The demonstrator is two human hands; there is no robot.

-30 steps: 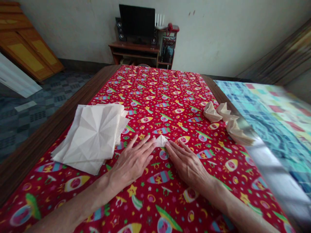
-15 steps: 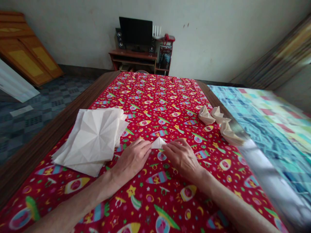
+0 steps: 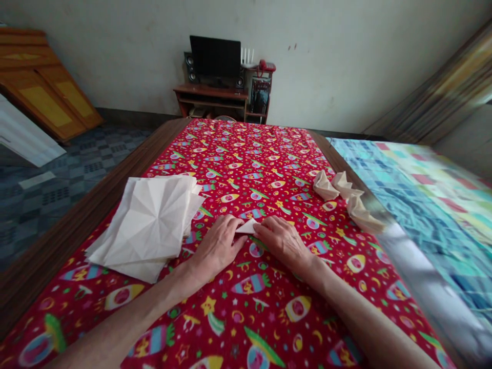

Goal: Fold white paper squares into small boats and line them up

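Observation:
A small folded piece of white paper (image 3: 246,226) lies low over the red patterned cloth, between my two hands. My left hand (image 3: 222,239) holds its left end, with the thumb a little apart below it. Fingers of my right hand (image 3: 282,238) are closed on its right end and hide that part. To the left rests a stack of creased white paper sheets (image 3: 154,218), the top one marked with folds fanning out from its middle. Several folded paper pieces (image 3: 326,185) sit toward the right edge of the cloth.
The red cloth (image 3: 246,307) covers a dark wooden table (image 3: 132,161). A bed with a blue patchwork cover (image 3: 380,195) stands along the right. Beyond the table are a desk (image 3: 211,92) with a monitor (image 3: 215,61) and a red telephone (image 3: 266,66). A wooden cabinet (image 3: 49,92) stands at left.
The folded paper has tilted and less of it shows between my hands. My left thumb has come away below it, and my right hand has shifted slightly left. The view has tipped up slightly.

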